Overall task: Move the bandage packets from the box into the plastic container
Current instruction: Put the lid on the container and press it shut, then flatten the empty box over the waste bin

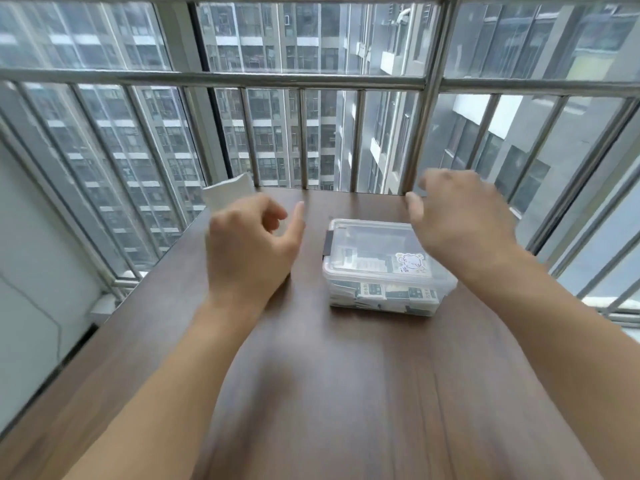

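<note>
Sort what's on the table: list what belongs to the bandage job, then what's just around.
Job things:
plastic container, lid on, packets inside
white box, partly behind the left hand
right hand, holding nothing

Just around:
wooden table
window railing

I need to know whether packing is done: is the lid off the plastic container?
No, the clear lid sits closed on the plastic container, with packets visible inside through its wall.
</note>
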Available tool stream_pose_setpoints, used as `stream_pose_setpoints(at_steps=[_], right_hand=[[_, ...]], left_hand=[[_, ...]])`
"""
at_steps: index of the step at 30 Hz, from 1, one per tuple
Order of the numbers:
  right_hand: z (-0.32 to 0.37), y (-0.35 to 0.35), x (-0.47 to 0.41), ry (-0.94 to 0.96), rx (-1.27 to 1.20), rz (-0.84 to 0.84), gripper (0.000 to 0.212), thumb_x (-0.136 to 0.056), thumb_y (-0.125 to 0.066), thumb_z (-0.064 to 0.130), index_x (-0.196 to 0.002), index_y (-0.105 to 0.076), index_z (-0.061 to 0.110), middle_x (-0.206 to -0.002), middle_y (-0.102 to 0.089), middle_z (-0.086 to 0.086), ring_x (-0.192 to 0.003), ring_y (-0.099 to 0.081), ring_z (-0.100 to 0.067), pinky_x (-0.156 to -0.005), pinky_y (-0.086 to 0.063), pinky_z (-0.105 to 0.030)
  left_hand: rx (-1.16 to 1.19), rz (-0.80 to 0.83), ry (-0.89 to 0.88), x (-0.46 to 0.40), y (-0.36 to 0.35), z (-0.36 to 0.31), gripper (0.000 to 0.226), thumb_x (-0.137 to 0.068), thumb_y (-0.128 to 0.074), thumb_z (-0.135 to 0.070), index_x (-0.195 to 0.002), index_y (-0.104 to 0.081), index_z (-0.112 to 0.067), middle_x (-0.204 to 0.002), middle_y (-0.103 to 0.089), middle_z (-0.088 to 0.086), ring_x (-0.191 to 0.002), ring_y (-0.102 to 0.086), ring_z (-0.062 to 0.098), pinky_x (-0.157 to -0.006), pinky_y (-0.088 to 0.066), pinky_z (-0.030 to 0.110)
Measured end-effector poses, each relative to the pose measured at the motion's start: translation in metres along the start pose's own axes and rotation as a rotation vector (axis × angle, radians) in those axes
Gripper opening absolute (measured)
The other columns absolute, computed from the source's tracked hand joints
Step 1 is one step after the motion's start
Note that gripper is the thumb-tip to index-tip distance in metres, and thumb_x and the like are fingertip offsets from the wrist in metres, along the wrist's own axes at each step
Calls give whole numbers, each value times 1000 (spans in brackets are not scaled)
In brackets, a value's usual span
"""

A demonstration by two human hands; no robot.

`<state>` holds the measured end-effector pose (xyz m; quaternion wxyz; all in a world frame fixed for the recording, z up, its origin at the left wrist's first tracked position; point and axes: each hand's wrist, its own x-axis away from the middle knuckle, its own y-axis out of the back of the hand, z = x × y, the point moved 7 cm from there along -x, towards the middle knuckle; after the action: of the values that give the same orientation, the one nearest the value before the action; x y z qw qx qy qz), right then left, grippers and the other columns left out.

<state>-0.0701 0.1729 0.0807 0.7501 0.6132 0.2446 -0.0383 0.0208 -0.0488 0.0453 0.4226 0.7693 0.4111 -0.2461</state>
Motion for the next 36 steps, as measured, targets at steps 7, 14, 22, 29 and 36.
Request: stream_pose_setpoints(at_steps=[7, 14, 22, 29, 36], right_hand=[[140, -70, -10, 100, -690, 526, 78, -91, -59, 13, -157, -19, 23, -143, -45, -5, -93, -56, -17, -79, -51, -31], [178, -98, -3, 133, -1102, 523, 50, -86, -62, -2, -132, -58, 17, -118, -70, -7, -93, -70, -16, -71, -58, -25], [223, -98, 38, 177, -1561, 730, 41, -83, -73, 15, -124, -66, 19, -118, -70, -5, -106, -70, -22, -91, -57, -50], [289, -90, 85, 167, -1603, 815, 44, -84, -77, 20, -126, -62, 18, -126, -66, -15, -103, -70, -22, -93, -53, -62], [434, -112, 246, 313, -1373, 1143, 54, -82, -81, 26, -128, -52, 21, -110, -72, -9, -97, -74, -27, -81, -61, -52]], left_hand=[[306, 366, 407, 19, -17, 110, 145, -53, -100, -29, -154, 4, -36, -154, -37, 4, -137, -37, 6, -114, -34, 30], [647, 276, 379, 22, 3, 124, 105, -80, -83, -7, -141, -4, -39, -119, -70, 6, -93, -73, 8, -82, -59, 27], [854, 260, 426, 28, 70, 132, 38, -77, -75, -19, -104, -47, -19, -73, -70, -8, -66, -67, 9, -59, -57, 23], [825, 169, 567, 54, 146, 171, 41, -85, -75, -33, -117, -52, -22, -100, -71, 6, -84, -71, 20, -68, -60, 34], [701, 70, 825, 175, 308, 267, 35, -90, -66, -26, -120, -50, -23, -98, -76, -5, -85, -73, 18, -74, -61, 35]])
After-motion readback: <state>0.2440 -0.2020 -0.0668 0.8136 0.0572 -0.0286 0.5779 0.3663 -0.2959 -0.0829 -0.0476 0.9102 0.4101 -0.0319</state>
